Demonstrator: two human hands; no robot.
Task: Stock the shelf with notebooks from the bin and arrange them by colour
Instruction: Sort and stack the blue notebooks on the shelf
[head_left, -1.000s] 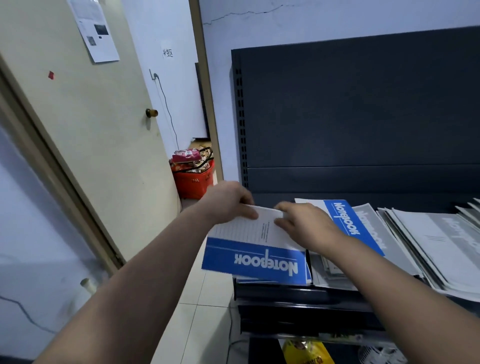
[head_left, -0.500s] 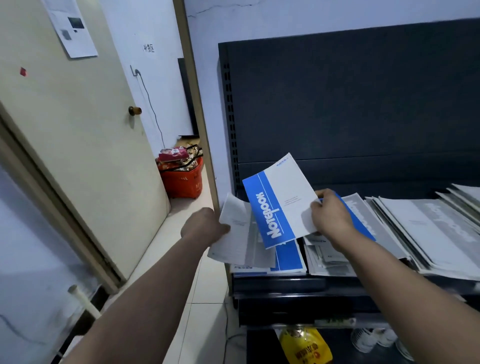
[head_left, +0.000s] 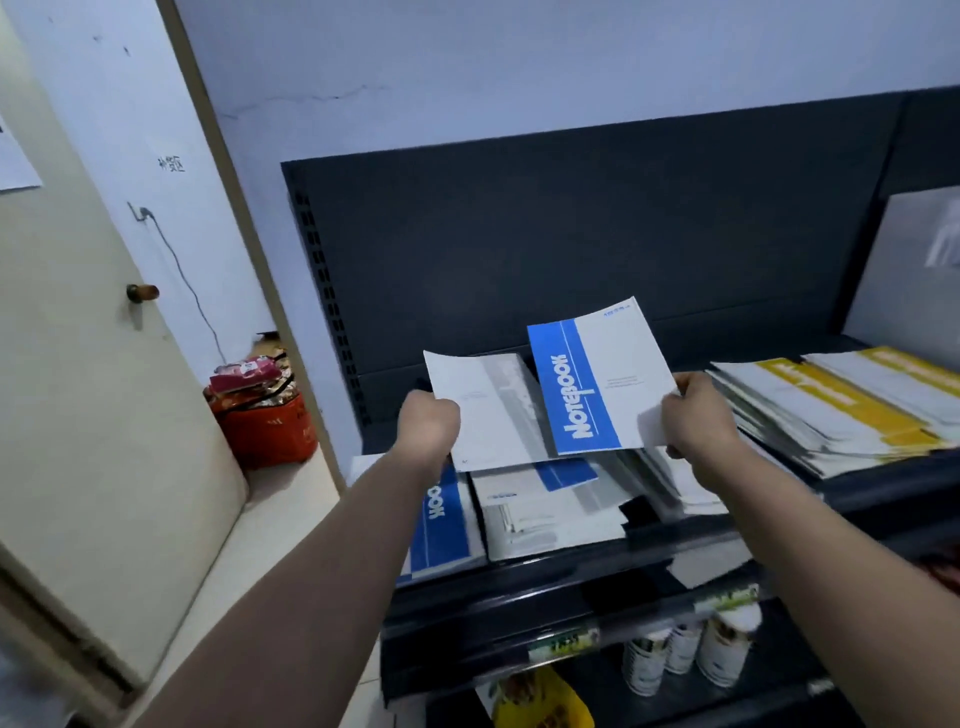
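Head view: both my hands are raised over the shelf (head_left: 519, 587), each holding one notebook, well above the piles.
Left hand: my left hand (head_left: 428, 421) has its fingers curled round the left edge of a grey notebook (head_left: 483, 410), which is tilted up towards the back panel.
Right hand: my right hand (head_left: 696, 415) pinches the right edge of the blue notebook (head_left: 597, 379). It stands nearly upright with its title band to the left, and it overlaps the grey one's right side.
Blue stack: it lies flat at the shelf's left end (head_left: 447, 530), partly under my left forearm.
Middle pile: this grey and white pile (head_left: 550, 514) is loose and fanned, with one stray blue-banded cover (head_left: 569, 474) on top.
Yellow pile: it slopes (head_left: 831, 405) at the right, well apart from the blue stack.
Step in hand: I judge that I am sorting two covers by colour, blue bound for the left stack and grey for the middle.
Doing it well: I would separate the two notebooks first, so that neither drags the other. Then I would carry the blue one leftward and lower it flat, with its band lined up with the stack below. I would square its edges before letting go.
Order: moving the left forearm off the blue stack first would clear the landing spot.
Risk: a thin cover held by one edge will probably droop and slide. The fanned middle pile looks easy to nudge off the front rim.
Bin: I cannot tell where it is. A red basket (head_left: 265, 421) sits on the floor by the door.
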